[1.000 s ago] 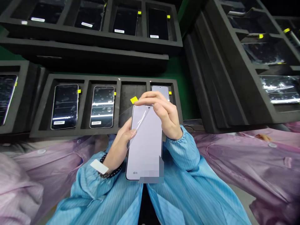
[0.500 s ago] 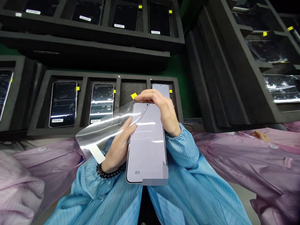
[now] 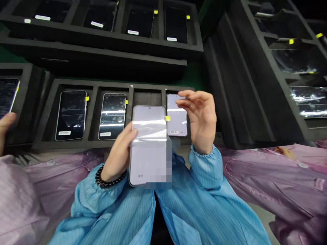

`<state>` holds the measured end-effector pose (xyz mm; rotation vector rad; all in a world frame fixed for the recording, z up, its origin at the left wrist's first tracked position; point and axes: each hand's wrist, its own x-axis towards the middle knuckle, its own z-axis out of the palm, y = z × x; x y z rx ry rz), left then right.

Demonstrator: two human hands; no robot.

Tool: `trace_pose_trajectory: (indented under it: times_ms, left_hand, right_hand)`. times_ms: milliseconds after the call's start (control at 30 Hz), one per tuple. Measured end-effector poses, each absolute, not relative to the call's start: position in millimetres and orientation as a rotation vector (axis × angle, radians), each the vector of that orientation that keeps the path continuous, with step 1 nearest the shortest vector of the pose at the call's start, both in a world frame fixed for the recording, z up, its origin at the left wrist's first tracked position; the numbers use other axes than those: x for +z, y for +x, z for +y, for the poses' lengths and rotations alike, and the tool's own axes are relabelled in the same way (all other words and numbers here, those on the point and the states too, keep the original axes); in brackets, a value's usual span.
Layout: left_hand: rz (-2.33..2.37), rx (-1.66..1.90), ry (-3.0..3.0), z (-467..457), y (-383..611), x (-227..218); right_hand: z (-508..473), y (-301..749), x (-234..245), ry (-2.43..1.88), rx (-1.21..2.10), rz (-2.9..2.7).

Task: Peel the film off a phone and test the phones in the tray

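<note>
My left hand [image 3: 119,154] grips a light-screened phone [image 3: 149,149] by its left edge and holds it upright over my lap. A clear film [image 3: 149,131] with a small yellow tab [image 3: 167,118] lies across the upper half of the screen. To the right of the phone my right hand [image 3: 201,119] hovers with its fingers loosely apart, holding nothing. It hangs in front of a lit phone [image 3: 176,117] in the rightmost slot of the black foam tray [image 3: 93,86].
The tray's two left slots hold dark phones [image 3: 70,115] [image 3: 112,115]. More foam trays with phones stand behind [image 3: 102,39] and at the right [image 3: 245,85]. Another person's hand [image 3: 6,124] shows at the left edge, and pink sleeves [image 3: 268,177] flank me.
The film that stood peeled out to the left now lies over the phone's upper half. My right hand has let go of the phone's top and moved right. The phone has shifted slightly left.
</note>
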<state>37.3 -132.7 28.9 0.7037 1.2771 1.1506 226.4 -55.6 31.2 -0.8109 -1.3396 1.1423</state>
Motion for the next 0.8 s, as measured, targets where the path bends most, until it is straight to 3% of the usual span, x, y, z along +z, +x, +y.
trace_pose_trajectory:
  times_ms: [100, 300, 433, 600, 733, 800]
  left_hand:
    - [1.399, 1.198, 0.812, -108.8, 12.8, 17.5]
    - [1.487, 0.939, 1.120, -57.7, 1.0, -7.8]
    - [1.524, 0.849, 1.249, -53.8, 9.3, 1.2]
    - [2.020, 0.966, 1.654, -98.5, -4.3, 15.8]
    - [1.765, 1.103, 2.203, -141.7, -19.5, -14.5]
    - [1.657, 0.980, 2.428, -154.3, -22.0, -33.4]
  right_hand:
    - [-60.8, 252.4, 26.6, -0.850, 1.118, -1.364]
    - [-75.8, 283.9, 3.0, -0.960, 1.156, -1.518]
    - [-84.3, 286.1, -6.8, -1.088, 1.074, -1.545]
    - [-102.9, 287.7, -13.3, -1.229, 0.753, -1.760]
    - [-116.8, 287.0, -23.0, -1.201, 0.452, -2.060]
    - [-118.4, 285.0, -28.4, -1.181, 0.319, -2.159]
